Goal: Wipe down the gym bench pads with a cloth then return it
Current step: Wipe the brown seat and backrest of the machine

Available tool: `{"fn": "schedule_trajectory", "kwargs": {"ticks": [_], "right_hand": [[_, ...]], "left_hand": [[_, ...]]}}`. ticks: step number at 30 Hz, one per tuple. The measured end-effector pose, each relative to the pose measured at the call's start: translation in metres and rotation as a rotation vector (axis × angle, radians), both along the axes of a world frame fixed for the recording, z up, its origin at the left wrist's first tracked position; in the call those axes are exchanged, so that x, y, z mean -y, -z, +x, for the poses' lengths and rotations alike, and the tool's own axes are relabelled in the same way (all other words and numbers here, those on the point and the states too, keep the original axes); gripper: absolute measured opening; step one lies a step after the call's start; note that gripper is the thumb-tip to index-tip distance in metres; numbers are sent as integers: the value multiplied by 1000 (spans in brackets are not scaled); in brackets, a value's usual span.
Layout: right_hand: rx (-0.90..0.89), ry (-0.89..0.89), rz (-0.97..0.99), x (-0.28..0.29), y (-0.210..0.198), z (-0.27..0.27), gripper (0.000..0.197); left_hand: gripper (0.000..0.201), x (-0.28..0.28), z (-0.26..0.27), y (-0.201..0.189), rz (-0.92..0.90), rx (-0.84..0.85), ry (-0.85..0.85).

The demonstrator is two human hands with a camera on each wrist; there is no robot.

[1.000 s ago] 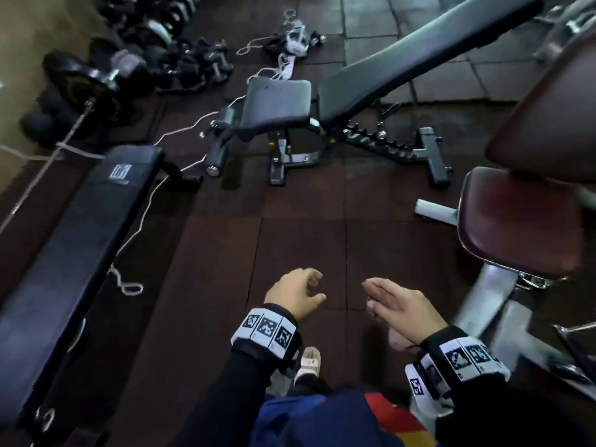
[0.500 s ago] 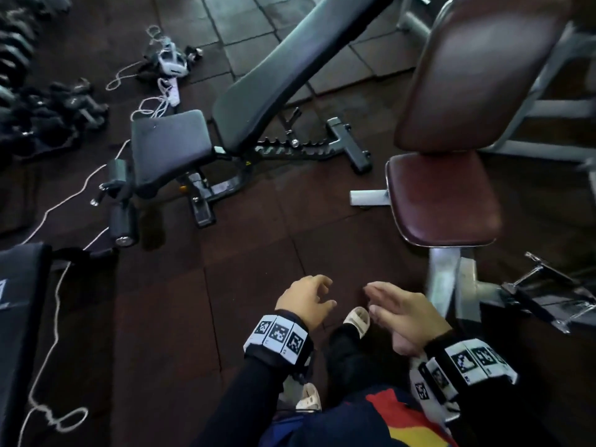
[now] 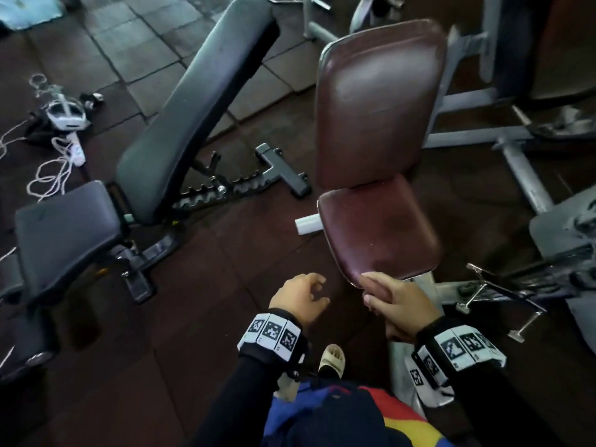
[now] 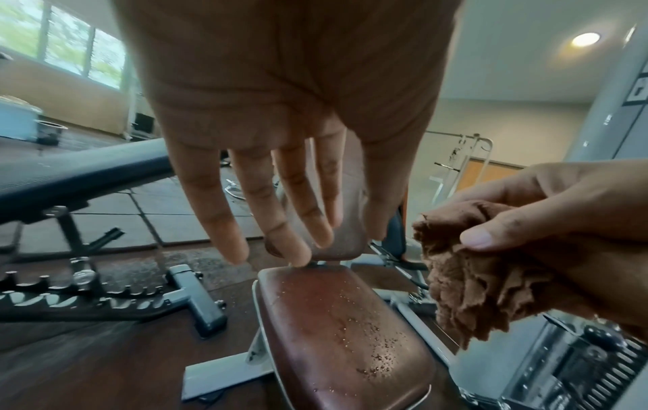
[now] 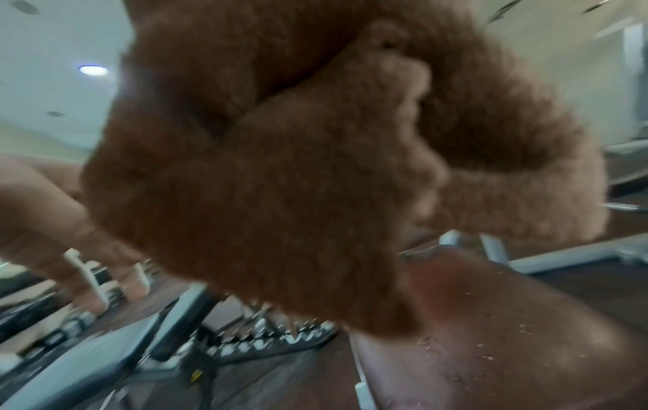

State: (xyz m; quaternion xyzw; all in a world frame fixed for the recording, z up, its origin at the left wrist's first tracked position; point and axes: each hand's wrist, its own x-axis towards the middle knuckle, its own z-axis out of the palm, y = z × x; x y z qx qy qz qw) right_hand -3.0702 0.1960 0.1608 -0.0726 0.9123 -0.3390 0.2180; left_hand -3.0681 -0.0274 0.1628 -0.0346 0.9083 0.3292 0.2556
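1. The right hand (image 3: 398, 301) is bunched around a brown cloth (image 4: 469, 280), thumb pressed on top and fingers curled under. Wadding it like that likely makes a thick pad to scrub with and stops loose ends from trailing.
2. The cloth hangs just above the near edge of the maroon seat pad (image 3: 380, 230), apart from it in the left wrist view. In the head view the hand hides the cloth almost completely.
3. The left hand (image 3: 300, 296) holds nothing. Its fingers (image 4: 259, 210) are spread and loosely bent, hovering over the floor (image 3: 200, 304) beside the near left corner of the seat pad, probably kept free to steady the body or the bench.
4. Small pale specks and droplets are scattered over the near half of the seat pad, which suggests this surface is not yet wiped and is the one to start on.
5. The maroon backrest (image 3: 377, 104) stands nearly upright at the far edge of the seat pad, so it would need up-and-down strokes.
6. Count: two hands, one cloth, two maroon pads on this bench.
7. To the left stands one dark adjustable bench (image 3: 193, 111), also with two pads: a tilted back pad and a small seat pad (image 3: 64, 233).
8. Beyond that bench's left side, white cord (image 3: 51, 172) lies looped on the floor next to a white headset (image 3: 66, 116).
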Motion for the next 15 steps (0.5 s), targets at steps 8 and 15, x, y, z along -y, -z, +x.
{"fn": "schedule_trajectory", "kwargs": {"ticks": [8, 15], "right_hand": [[32, 253, -58, -21, 14, -40, 41], [90, 527, -51, -22, 28, -78, 42]], "left_hand": [[39, -25, -93, 7, -7, 10, 192], [37, -47, -188, 17, -10, -28, 481]]}}
